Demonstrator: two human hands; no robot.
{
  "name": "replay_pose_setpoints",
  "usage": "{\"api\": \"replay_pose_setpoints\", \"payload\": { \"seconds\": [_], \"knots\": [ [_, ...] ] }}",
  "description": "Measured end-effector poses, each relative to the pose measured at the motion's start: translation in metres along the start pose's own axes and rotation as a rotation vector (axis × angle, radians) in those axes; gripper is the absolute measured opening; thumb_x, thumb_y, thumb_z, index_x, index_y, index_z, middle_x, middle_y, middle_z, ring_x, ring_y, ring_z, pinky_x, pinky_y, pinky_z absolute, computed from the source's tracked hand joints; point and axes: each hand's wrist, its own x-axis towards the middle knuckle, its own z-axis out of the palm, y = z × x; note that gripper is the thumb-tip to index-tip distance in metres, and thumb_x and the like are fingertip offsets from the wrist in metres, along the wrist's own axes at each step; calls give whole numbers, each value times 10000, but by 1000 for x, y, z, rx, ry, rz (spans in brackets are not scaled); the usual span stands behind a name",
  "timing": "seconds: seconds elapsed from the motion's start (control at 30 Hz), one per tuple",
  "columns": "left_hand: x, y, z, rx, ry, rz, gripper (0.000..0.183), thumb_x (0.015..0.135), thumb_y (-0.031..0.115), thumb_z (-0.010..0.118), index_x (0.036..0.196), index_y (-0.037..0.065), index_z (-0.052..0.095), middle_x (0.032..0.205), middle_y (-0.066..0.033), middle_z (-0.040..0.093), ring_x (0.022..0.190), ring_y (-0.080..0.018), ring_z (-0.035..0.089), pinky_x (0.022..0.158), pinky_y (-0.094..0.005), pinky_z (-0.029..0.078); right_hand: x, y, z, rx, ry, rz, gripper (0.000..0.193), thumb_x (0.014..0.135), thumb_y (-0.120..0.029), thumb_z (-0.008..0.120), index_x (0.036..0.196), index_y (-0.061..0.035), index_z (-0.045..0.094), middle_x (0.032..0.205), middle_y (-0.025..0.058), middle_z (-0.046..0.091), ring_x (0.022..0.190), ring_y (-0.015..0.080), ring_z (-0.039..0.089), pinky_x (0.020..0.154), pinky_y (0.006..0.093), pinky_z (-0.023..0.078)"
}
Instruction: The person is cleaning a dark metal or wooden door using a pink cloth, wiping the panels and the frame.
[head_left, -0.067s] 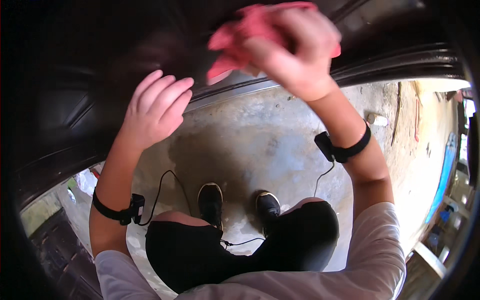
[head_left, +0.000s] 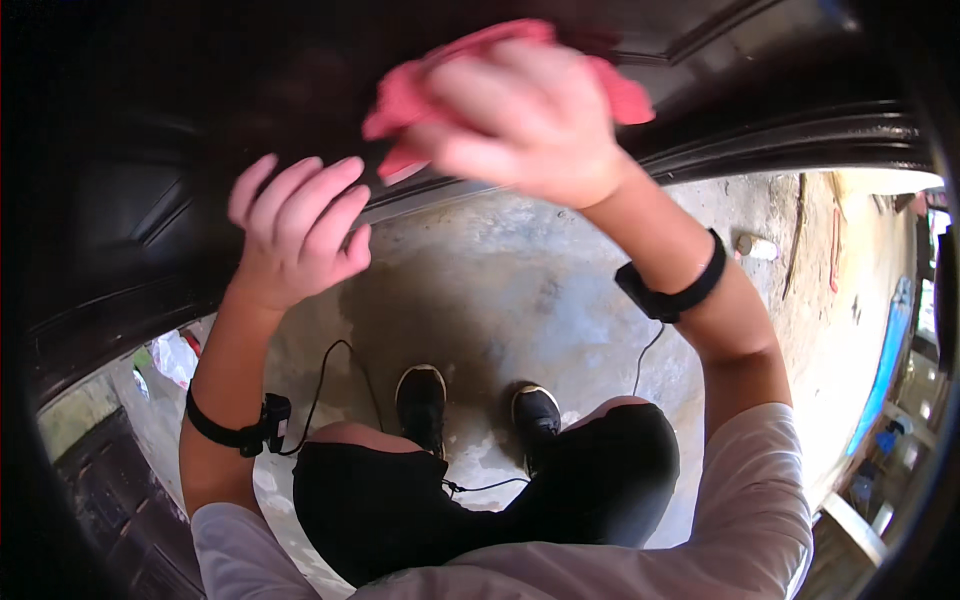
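At the top centre of the frame, the right hand (head_left: 520,120) was closed over a crumpled pink-red cloth rag (head_left: 420,95), pressing it against the dark, glossy panelled door (head_left: 150,170) that filled the upper left and curved across the top. The rag bulged out from under the fingers to the left of the hand and showed again past the knuckles on the right; the hand looked blurred. The left hand (head_left: 295,235), lower and to the left, was spread open and flat against the door, holding nothing. Both wrists wore black bands with thin cables. Below, bent knees in black shorts and two black shoes (head_left: 480,405) stood on a stained grey concrete floor (head_left: 520,300).
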Motion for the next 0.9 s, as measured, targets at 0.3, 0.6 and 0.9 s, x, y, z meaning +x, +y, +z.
{"api": "replay_pose_setpoints", "payload": {
  "seconds": [0.3,0.6,0.9],
  "knots": [
    [26,4,4,5,157,51,488,909,159,781,1336,188,547,1470,-53,530,1327,-273,556,1058,-425,561,7,-41,28,-60,-68,-35,329,836,-320,678,1153,-304,593,1310,-96,586,1209,133,565,946,366,449],
    [73,-2,12,52,203,80,454,924,135,680,1374,118,621,1259,-91,651,1020,-276,657,867,-375,558,-16,-12,-10,-255,-35,184,349,872,-289,711,1203,-368,633,1348,-60,646,1131,168,609,1030,420,385],
    [57,22,-11,-817,-29,-531,655,734,-75,799,1350,30,603,1316,-171,612,1172,-324,645,1007,-379,528,-3,-27,-38,727,-347,679,921,605,-107,941,1416,-43,509,1235,189,618,1061,403,609,947,451,526]
  ]
}}
